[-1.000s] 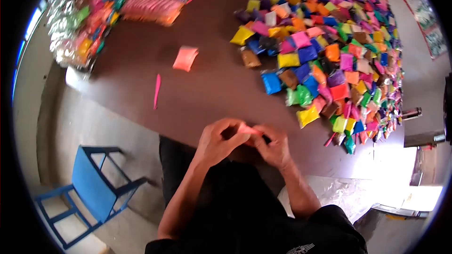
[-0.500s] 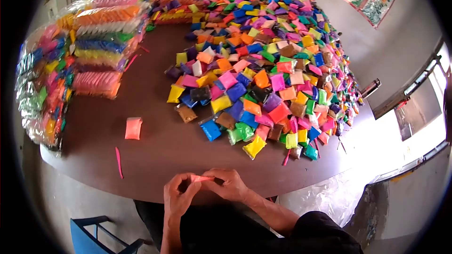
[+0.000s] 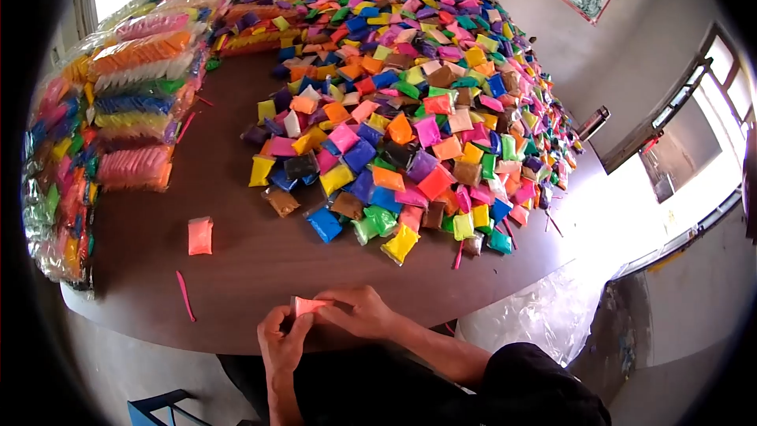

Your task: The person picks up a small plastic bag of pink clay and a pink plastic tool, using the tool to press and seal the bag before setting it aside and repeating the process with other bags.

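Note:
Near the table's front edge, my left hand (image 3: 281, 341) and my right hand (image 3: 359, 312) pinch a small salmon-pink packet (image 3: 310, 306) between them, its clear end standing up on the left. Another salmon-pink packet (image 3: 200, 236) lies flat on the brown table (image 3: 236, 284), to the left and farther off. A thin pink strip (image 3: 185, 296) rests below that one. Beyond my hands rises a large heap of small colourful packets (image 3: 418, 134), with a yellow packet (image 3: 400, 244) and a blue packet (image 3: 324, 223) at its near edge.
Clear bags of packets stacked in rows (image 3: 142, 102) cover the table's left side. Clear plastic sheeting (image 3: 528, 315) hangs by the right front edge. A blue chair (image 3: 162, 406) stands on the floor at lower left. Thin pink strips lie by the heap.
The view has shifted, so the table's contents appear farther left. The packet between my hands has turned and now shows more of its face and its clear end.

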{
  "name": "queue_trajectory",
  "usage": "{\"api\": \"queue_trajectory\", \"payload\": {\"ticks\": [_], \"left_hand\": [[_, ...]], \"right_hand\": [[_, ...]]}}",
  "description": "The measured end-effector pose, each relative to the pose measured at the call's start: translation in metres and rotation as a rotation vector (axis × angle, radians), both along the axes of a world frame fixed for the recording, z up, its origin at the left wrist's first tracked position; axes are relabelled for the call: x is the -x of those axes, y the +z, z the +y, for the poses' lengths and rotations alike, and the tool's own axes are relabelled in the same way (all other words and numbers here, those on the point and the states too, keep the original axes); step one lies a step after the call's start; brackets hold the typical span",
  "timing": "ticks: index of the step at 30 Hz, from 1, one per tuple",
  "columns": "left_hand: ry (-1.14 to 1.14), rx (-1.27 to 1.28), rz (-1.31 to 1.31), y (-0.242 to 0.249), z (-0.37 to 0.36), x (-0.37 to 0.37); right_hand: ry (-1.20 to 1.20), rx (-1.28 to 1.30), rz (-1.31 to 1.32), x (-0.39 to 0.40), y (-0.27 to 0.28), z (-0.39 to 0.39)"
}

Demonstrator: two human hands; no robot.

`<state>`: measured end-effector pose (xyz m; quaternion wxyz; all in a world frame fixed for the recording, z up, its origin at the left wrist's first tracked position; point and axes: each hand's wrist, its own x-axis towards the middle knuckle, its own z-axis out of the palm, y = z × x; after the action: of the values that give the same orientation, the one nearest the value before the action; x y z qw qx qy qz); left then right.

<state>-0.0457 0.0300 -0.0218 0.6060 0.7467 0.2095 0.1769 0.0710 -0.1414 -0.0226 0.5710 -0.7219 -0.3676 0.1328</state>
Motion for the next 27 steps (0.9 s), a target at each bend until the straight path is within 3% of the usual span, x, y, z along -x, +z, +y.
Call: {"api": "queue_trajectory", "payload": {"ticks": [5,14,16,20,24,27], "left_hand": [[-0.055,0.023,-0.050,0.010,-0.006,-0.007],[-0.042,-0.086,0.071,-0.001,0.002,-0.005],[-0.046,-0.125,0.063,-0.008,0.004,-0.005],[-0.039,-0.141,0.137,0.001,0.003,-0.003],[0.114,0.462,-0.177,0.002,0.000,-0.010],[0.161,0.550,-0.192,-0.016,0.010,-0.007]], "right_hand": [[-0.031,0.022,0.203,0.000,-0.001,-0.005],[0.009,-0.017,0.023,-0.001,0.001,-0.002],[0.043,0.162,0.068,-0.002,0.009,-0.002],[0.097,0.168,-0.058,-0.017,0.005,0.006],[0.175,-0.042,0.186,-0.033,0.007,0.027],[0.216,-0.067,0.349,-0.037,0.004,0.043]]}}
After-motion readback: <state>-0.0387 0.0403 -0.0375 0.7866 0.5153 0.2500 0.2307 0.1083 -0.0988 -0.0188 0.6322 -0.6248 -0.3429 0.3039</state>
